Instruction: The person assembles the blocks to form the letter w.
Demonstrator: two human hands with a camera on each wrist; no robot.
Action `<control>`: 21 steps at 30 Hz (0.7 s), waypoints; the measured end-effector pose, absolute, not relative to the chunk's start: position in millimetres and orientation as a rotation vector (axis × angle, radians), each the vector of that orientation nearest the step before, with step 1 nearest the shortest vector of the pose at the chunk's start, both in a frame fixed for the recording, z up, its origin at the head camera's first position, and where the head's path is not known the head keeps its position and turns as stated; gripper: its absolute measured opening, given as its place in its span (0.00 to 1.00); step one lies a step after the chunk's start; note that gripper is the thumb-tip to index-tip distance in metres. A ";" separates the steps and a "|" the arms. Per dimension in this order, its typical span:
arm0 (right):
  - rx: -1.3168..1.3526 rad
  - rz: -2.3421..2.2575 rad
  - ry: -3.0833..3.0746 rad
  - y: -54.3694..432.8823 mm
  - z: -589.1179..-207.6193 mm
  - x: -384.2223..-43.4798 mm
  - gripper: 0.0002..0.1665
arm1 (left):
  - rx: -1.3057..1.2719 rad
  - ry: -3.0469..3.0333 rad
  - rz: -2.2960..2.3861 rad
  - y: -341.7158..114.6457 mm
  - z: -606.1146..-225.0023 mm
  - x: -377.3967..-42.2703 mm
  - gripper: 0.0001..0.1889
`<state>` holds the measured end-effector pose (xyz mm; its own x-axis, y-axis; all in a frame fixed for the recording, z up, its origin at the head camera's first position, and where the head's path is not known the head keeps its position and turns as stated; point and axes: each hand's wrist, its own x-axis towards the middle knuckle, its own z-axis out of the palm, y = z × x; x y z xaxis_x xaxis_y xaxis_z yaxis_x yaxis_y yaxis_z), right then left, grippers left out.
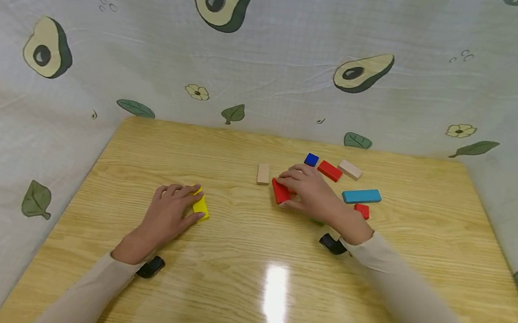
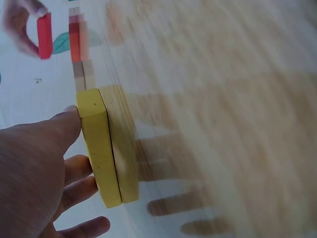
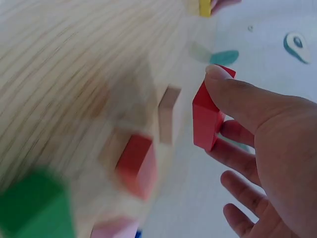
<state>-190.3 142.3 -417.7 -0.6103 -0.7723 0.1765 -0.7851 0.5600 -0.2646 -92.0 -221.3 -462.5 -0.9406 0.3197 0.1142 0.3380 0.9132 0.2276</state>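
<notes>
On the left part of the wooden table, a flat yellow block (image 1: 201,206) lies between the thumb and fingers of my left hand (image 1: 167,213). The left wrist view shows my thumb at one end of this yellow block (image 2: 96,148) and fingertips along its side, with its reflection in the tabletop. Farther right, my right hand (image 1: 311,192) pinches a red block (image 1: 280,192) between thumb and fingers. That red block (image 3: 207,121) is held up off the table in the right wrist view, its other fingers loosely bent. Just left of it lies a small natural-wood block (image 1: 263,174).
Beyond my right hand lie a blue cube (image 1: 312,160), a red block (image 1: 330,171) and a pale pink block (image 1: 350,169). A light blue bar (image 1: 362,196) and a smaller red piece (image 1: 361,210) are near the forearm. A green block (image 3: 37,206) is partly hidden beneath it.
</notes>
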 end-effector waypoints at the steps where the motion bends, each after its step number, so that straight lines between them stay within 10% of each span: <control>1: 1.374 0.494 -2.749 135.9 -417.2 -190.8 0.33 | -0.518 -2.998 -0.376 -221.1 -462.5 -92.3 0.28; 21: 1.399 0.420 -2.862 27.9 -421.3 -208.0 0.33 | -0.518 -3.006 -0.290 -217.1 -459.5 -92.3 0.29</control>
<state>-208.0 27.9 -421.3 -0.6189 -0.7839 0.0502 -0.7653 0.5874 -0.2633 -92.3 -217.1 -459.5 -0.9399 0.3241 0.1077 0.3387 0.9250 0.1722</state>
